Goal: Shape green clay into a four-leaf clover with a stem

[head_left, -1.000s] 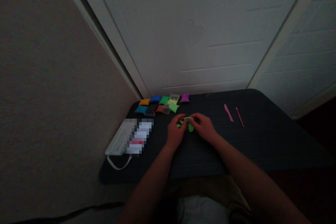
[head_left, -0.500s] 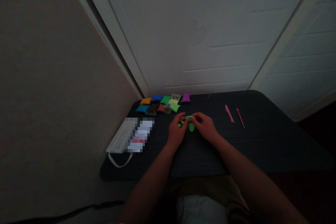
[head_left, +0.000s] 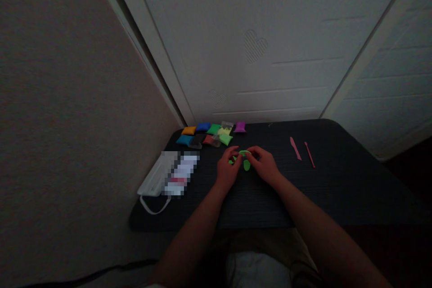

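Between my two hands is a thin, curved strip of bright green modelling clay (head_left: 245, 152). My left hand (head_left: 229, 166) pinches its left end between thumb and fingers. At the other end, my right hand (head_left: 265, 164) grips it the same way. Below the strip, a flat oval piece of green clay (head_left: 247, 165) lies on the dark table. Another bit of green clay (head_left: 232, 160) shows beside my left fingers, partly hidden by them.
Several coloured clay packets (head_left: 203, 127) lie in rows at the table's back left. A pink plastic knife (head_left: 295, 148) and a thin pink modelling tool (head_left: 309, 155) rest to the right. On the left are a white pouch with a strap (head_left: 153, 182) and a blurred sheet (head_left: 182, 174).
The view has shifted slightly. Both hands keep hold of the green clay strip in nearly the same place, and the pieces on the table have stayed put.
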The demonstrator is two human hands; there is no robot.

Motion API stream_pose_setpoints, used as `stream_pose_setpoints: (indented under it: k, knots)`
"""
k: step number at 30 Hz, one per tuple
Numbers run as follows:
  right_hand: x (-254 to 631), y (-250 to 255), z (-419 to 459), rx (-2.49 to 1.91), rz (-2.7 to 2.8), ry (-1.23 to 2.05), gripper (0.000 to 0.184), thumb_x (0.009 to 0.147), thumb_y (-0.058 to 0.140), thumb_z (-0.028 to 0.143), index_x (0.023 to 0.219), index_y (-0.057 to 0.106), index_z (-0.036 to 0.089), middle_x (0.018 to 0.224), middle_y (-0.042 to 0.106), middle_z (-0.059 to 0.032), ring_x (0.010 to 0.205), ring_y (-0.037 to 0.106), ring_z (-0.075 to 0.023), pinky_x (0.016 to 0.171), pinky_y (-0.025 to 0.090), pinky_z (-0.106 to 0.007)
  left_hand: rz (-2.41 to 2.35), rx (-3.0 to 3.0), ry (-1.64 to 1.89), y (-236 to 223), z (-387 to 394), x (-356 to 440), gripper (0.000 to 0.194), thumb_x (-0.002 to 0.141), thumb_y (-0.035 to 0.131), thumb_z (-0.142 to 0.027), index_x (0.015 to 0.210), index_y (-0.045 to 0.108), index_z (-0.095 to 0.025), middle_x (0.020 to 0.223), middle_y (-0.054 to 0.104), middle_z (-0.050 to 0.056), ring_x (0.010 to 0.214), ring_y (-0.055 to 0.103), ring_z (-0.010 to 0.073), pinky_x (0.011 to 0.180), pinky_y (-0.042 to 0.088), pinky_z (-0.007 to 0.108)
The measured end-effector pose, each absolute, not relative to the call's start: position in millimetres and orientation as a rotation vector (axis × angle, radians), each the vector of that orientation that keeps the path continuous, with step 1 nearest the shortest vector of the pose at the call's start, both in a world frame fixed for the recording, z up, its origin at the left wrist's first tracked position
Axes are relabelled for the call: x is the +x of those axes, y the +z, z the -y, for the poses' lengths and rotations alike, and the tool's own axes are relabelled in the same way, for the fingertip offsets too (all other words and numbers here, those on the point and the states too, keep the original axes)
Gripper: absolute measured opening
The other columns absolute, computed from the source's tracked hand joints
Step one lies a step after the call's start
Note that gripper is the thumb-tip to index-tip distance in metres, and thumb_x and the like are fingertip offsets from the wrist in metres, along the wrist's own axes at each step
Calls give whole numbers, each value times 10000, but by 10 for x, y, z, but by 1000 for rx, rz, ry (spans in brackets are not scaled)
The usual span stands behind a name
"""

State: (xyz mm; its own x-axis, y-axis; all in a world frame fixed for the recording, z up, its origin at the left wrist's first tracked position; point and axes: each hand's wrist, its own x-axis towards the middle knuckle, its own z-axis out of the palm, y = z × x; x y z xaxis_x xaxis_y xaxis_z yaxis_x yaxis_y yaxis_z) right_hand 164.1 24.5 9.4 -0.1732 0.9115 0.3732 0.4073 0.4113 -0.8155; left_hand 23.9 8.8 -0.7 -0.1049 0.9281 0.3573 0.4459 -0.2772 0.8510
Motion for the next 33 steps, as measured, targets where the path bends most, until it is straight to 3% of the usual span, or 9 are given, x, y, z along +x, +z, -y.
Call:
stream_pose_setpoints:
  k: [33]
  knots:
    - [1626, 112, -232, -1136, 1768, 751, 181, 760, 469, 323, 830, 569, 190, 716, 589, -2, 623, 524, -114, 592, 406, -235, -1484, 1608, 1446, -11, -101, 245, 362, 728, 526, -282, 1076, 460, -205, 824, 588, 20, 714, 547, 116, 664, 440, 253]
